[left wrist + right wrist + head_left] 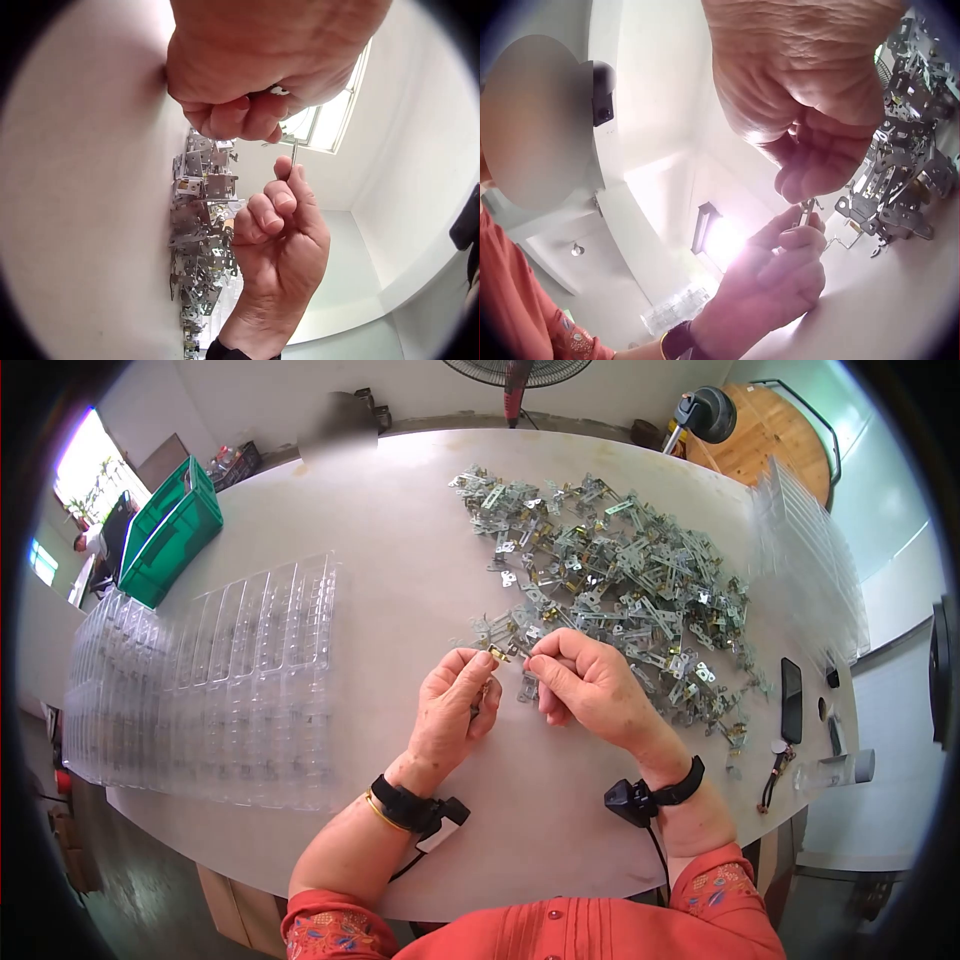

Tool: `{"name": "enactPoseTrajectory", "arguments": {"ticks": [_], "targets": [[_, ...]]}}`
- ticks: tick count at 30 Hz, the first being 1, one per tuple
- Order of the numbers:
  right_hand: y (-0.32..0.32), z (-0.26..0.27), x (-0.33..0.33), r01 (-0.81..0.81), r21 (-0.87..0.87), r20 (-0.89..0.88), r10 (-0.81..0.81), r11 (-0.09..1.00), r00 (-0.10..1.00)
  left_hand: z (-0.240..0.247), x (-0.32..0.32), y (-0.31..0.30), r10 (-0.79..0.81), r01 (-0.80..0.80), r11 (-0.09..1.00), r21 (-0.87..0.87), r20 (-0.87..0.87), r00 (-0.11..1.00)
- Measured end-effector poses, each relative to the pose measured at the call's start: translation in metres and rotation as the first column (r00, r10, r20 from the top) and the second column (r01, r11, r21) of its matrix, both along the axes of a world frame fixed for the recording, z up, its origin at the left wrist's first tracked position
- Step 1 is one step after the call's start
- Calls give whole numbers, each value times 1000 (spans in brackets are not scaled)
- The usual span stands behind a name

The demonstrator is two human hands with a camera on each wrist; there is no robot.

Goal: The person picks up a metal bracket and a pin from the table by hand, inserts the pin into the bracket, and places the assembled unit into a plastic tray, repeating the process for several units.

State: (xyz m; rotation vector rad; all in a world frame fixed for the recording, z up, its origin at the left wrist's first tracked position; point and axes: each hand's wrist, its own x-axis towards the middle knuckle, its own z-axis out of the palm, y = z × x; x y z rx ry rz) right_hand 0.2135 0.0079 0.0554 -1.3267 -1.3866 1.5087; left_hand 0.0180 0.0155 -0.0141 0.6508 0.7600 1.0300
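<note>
My left hand (pixel 448 710) pinches a small brass-and-silver metal part (pixel 499 655) between thumb and forefinger, its other fingers curled in. Facing it, my right hand (pixel 598 685) pinches a thin metal piece (pixel 294 154), seen edge-on in the left wrist view. Both sets of fingertips are close together over the table, at the near edge of a large pile of flat metal brackets (pixel 640 580). A silvery part (pixel 805 215) sticks up from the left fingertips in the right wrist view. The right fingers hide much of their own piece there.
Clear plastic compartment trays (pixel 255 660) are stacked at the left, with a green crate (pixel 172 535) behind them. More clear trays (pixel 808 560) stand at the right. A phone (pixel 791 700), a keyring (pixel 775 775) and a clear cup (pixel 835 770) lie near the right edge.
</note>
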Motion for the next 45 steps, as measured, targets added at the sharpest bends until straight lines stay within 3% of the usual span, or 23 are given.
{"name": "enactPoseTrajectory", "arguments": {"ticks": [9, 11, 17, 24, 29, 33, 35, 36, 38, 41, 45], "targets": [[-8, 7, -4, 36, 60, 89, -41, 998, 995, 2, 0, -3, 37, -33, 998, 62, -58, 998], [-10, 11, -3, 30, 131, 185, -54, 991, 981, 4, 1, -5, 45, -35, 995, 94, -106, 993], [-13, 11, -5, -1, 117, 94, -10, 993, 996, 2, 3, -10, -2, 61, 970, 236, -240, 971], [-13, 7, -4, 9, 64, 91, -15, 998, 996, 2, 5, -13, -17, 102, 955, 277, -295, 955], [-14, 4, -1, -3, 268, 350, -95, 963, 932, 0, 8, -14, 27, 127, 909, 396, -361, 932], [-13, -6, -3, 23, 452, 309, -181, 892, 934, -3, 8, -15, 8, 180, 875, 450, -386, 923], [-13, -3, -6, 145, 549, 131, -256, 823, 958, -1, 8, -16, -59, 154, 936, 318, -289, 955], [-14, 0, -4, 145, 550, 131, -256, 823, 958, 2, 7, -15, -59, 154, 935, 319, -289, 956], [-15, 8, 0, 164, 461, 85, -228, 872, 970, 7, 3, -13, -84, 91, 990, 107, -72, 994], [-18, 11, -3, 187, 351, 29, -210, 918, 977, 5, -1, -8, -66, 64, 996, 64, 36, 997], [-16, 5, 0, 124, 323, 150, -180, 938, 972, 5, -3, -6, -54, 52, 998, 20, 140, 989]]}}
